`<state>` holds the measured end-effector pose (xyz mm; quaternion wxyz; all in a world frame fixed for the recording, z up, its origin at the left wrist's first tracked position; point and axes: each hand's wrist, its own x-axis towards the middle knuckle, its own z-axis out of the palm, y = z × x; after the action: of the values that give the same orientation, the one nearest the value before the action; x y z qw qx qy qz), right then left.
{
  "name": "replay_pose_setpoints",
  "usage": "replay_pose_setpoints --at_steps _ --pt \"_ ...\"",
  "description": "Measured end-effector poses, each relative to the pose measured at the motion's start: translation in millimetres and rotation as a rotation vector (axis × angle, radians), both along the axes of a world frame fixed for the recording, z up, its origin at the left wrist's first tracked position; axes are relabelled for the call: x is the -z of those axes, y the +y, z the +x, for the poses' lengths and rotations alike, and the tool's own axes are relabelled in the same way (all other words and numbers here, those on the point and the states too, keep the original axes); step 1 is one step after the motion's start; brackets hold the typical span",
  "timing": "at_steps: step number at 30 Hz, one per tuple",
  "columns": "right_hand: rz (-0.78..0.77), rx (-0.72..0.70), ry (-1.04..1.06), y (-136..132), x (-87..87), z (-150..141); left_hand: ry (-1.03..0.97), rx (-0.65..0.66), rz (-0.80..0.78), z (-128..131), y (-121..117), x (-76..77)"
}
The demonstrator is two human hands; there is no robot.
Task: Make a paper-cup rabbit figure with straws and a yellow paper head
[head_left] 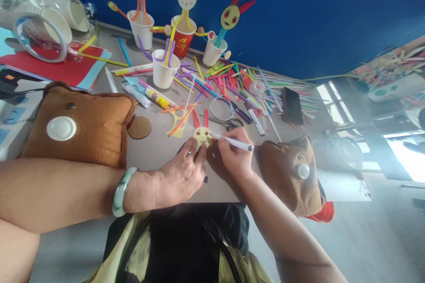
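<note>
A yellow paper rabbit face (201,136) with red ears and drawn eyes lies flat on the table. My left hand (181,169) presses on its lower edge with outstretched fingertips. In my right hand (234,152) a white marker pen (236,142) is pinched, its tip touching or close to the face's right eye. Just behind the face rest black-handled scissors (229,124). To its left are a yellow paper offcut (175,124) with a round hole and a brown cardboard disc (140,127).
Paper cups (140,31) bearing pipe-cleaner figures stand along the blue wall. Coloured pens and pipe cleaners cover the table's back, with a tape roll (222,108) and a phone (292,105). Brown cushions (83,128) flank my arms. Bagged cups (49,22) sit far left.
</note>
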<state>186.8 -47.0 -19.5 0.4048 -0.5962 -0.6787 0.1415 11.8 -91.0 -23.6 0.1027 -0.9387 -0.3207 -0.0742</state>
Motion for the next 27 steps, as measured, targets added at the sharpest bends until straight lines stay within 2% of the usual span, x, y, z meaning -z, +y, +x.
replay_pose_setpoints --at_steps 15,27 --pt "-0.017 -0.008 0.004 -0.4 1.2 -1.0 0.000 -0.025 0.006 0.1 -1.4 -1.7" --pt "-0.032 -0.016 -0.009 -0.2 1.0 -1.5 -0.040 -0.033 -0.004 -0.4 -2.8 2.6"
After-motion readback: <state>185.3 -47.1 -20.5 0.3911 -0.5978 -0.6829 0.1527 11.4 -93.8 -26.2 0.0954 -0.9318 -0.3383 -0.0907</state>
